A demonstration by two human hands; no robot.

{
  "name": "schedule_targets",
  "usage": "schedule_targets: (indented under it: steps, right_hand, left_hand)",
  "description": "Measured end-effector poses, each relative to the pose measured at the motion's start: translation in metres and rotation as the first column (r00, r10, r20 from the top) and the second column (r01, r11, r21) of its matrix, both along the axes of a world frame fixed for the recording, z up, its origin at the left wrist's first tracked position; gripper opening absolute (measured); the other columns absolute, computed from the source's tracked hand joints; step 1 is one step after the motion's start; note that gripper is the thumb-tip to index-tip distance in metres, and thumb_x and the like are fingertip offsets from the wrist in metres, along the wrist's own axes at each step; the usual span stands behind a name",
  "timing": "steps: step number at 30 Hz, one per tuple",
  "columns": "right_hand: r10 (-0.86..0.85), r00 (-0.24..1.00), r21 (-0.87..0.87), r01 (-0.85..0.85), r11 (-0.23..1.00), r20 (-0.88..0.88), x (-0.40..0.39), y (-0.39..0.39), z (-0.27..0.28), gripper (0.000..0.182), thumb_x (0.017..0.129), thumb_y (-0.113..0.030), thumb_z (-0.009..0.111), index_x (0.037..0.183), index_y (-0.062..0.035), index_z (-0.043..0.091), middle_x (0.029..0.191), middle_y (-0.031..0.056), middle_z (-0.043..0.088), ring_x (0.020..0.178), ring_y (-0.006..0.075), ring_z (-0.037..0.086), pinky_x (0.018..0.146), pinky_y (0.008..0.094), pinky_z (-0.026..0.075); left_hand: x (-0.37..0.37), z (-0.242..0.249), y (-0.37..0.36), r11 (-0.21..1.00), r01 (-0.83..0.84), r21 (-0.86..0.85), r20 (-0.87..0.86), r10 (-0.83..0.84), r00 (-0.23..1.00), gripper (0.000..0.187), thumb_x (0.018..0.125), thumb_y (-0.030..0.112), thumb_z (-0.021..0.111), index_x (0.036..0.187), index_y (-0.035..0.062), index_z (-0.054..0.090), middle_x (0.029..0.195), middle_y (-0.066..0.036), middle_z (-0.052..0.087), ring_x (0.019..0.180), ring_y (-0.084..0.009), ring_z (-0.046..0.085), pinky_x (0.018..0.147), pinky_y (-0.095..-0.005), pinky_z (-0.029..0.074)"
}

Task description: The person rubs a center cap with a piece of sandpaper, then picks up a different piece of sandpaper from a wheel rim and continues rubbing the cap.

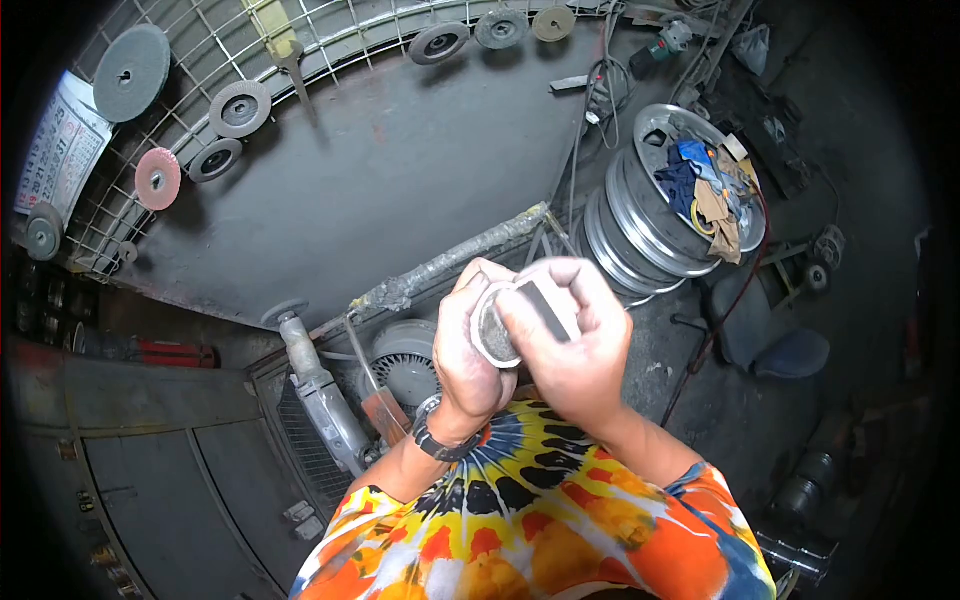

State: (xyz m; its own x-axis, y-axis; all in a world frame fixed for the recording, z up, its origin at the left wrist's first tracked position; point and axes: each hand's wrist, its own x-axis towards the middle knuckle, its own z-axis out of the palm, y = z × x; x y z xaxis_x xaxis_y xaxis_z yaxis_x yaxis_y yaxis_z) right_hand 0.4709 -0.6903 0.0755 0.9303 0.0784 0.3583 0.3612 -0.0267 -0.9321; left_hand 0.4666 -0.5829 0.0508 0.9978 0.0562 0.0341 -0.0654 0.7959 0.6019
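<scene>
In the head view, both of my hands meet in front of my chest. My left hand (pixel 463 350), with a dark watch on its wrist, wraps round a short rounded piece (pixel 494 332) with a grey face and a pale rim. Closed on a flat dark strip with white edges (pixel 545 309), my right hand (pixel 585 365) has its thumb laid along it, close against the rounded piece. The kind of either thing cannot be made out. Fingers hide their far sides, and the right fingers are slightly blurred.
A wire rack (pixel 330 35) ahead carries several abrasive discs (pixel 132 74). Stacked metal wheel rims (pixel 640 225) hold rags (pixel 715 190) at right. An angle grinder (pixel 325 405) stands by the motor-like housing (pixel 405 360) at left. A red hose (pixel 708 345) hangs at right.
</scene>
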Motion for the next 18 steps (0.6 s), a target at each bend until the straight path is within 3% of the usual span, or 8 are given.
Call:
schedule_targets:
  steps: [1, 3, 5, 7, 9, 11, 15, 18]
  right_hand:
    - [0.023, 0.992, 0.147, -0.005, 0.989, -0.123, 0.001, 0.003, 0.001, 0.024, 0.089, -0.001, 0.079, 0.107, 0.0019, 0.064, 0.097, 0.0040, 0.070, 0.086, 0.0081, 0.065, 0.078, 0.0252, 0.054]
    - [-0.010, 0.989, -0.153, 0.032, 0.988, 0.144, -0.004, 0.000, 0.000, 0.020, 0.091, 0.000, 0.076, 0.106, 0.0016, 0.063, 0.097, 0.0036, 0.070, 0.087, 0.0068, 0.065, 0.076, 0.0242, 0.054]
    - [0.003, 0.995, -0.178, 0.016, 0.984, 0.103, -0.006, -0.002, -0.005, 0.020, 0.092, 0.000, 0.076, 0.106, 0.0016, 0.063, 0.096, 0.0037, 0.070, 0.087, 0.0070, 0.065, 0.077, 0.0243, 0.055]
    - [0.016, 0.995, 0.089, -0.007, 0.996, -0.099, 0.002, 0.003, -0.004, 0.021, 0.090, -0.002, 0.078, 0.106, 0.0018, 0.064, 0.096, 0.0037, 0.070, 0.087, 0.0074, 0.064, 0.077, 0.0247, 0.054]
    - [-0.055, 0.986, -0.161, 0.080, 0.984, 0.156, -0.001, 0.002, -0.008, 0.019, 0.092, -0.001, 0.076, 0.106, 0.0014, 0.063, 0.095, 0.0031, 0.069, 0.086, 0.0065, 0.064, 0.075, 0.0239, 0.054]
    - [-0.001, 0.997, -0.158, 0.014, 0.987, 0.079, -0.009, 0.002, -0.002, 0.020, 0.092, -0.001, 0.076, 0.107, 0.0012, 0.063, 0.096, 0.0032, 0.069, 0.086, 0.0064, 0.064, 0.075, 0.0236, 0.054]
    - [0.029, 0.992, 0.101, -0.017, 0.995, -0.123, -0.002, 0.005, 0.001, 0.023, 0.090, -0.003, 0.079, 0.107, 0.0016, 0.063, 0.097, 0.0031, 0.070, 0.087, 0.0066, 0.064, 0.077, 0.0232, 0.053]
    - [0.022, 0.990, -0.110, -0.007, 0.994, 0.141, -0.003, 0.001, -0.004, 0.021, 0.091, 0.000, 0.077, 0.106, 0.0015, 0.063, 0.095, 0.0023, 0.069, 0.086, 0.0062, 0.064, 0.076, 0.0239, 0.054]
  left_hand:
    - [0.000, 0.000, -0.001, 0.995, -0.012, -0.100, 0.009, 0.013, 1.000, 0.034, 0.106, 0.027, 0.038, 0.099, 0.0017, 0.059, 0.093, -0.008, 0.062, 0.086, -0.0146, 0.061, 0.085, -0.0288, 0.049]
    - [0.001, -0.001, 0.000, 0.998, -0.057, -0.004, 0.007, 0.057, 0.998, 0.035, 0.106, 0.028, 0.038, 0.098, 0.0013, 0.059, 0.094, -0.008, 0.063, 0.087, -0.0150, 0.061, 0.086, -0.0289, 0.048]
    - [0.001, -0.001, 0.001, 0.999, -0.053, -0.010, 0.017, 0.053, 0.998, 0.036, 0.105, 0.029, 0.037, 0.098, 0.0013, 0.059, 0.094, -0.009, 0.064, 0.087, -0.0153, 0.061, 0.086, -0.0291, 0.049]
    - [-0.001, -0.002, 0.001, 0.999, -0.051, -0.014, 0.017, 0.052, 0.999, 0.036, 0.104, 0.029, 0.037, 0.098, 0.0013, 0.060, 0.094, -0.009, 0.064, 0.088, -0.0154, 0.061, 0.086, -0.0292, 0.049]
    - [0.000, -0.001, 0.003, 0.985, -0.103, 0.135, 0.048, 0.097, 0.994, 0.035, 0.104, 0.028, 0.037, 0.099, 0.0013, 0.059, 0.093, -0.009, 0.064, 0.087, -0.0154, 0.061, 0.085, -0.0292, 0.049]
    - [0.000, -0.002, 0.003, 0.994, -0.080, 0.069, 0.035, 0.078, 0.996, 0.035, 0.104, 0.028, 0.037, 0.099, 0.0013, 0.059, 0.093, -0.009, 0.064, 0.087, -0.0151, 0.061, 0.085, -0.0289, 0.049]
    - [0.001, -0.003, 0.002, 0.997, -0.067, -0.040, 0.035, 0.068, 0.997, 0.034, 0.103, 0.028, 0.037, 0.099, 0.0018, 0.058, 0.091, -0.009, 0.064, 0.085, -0.0146, 0.061, 0.083, -0.0285, 0.049]
    - [-0.002, 0.002, 0.003, 0.981, -0.092, 0.172, 0.008, 0.092, 0.996, 0.034, 0.103, 0.028, 0.038, 0.100, 0.0008, 0.058, 0.090, -0.009, 0.064, 0.086, -0.0149, 0.062, 0.082, -0.0284, 0.049]
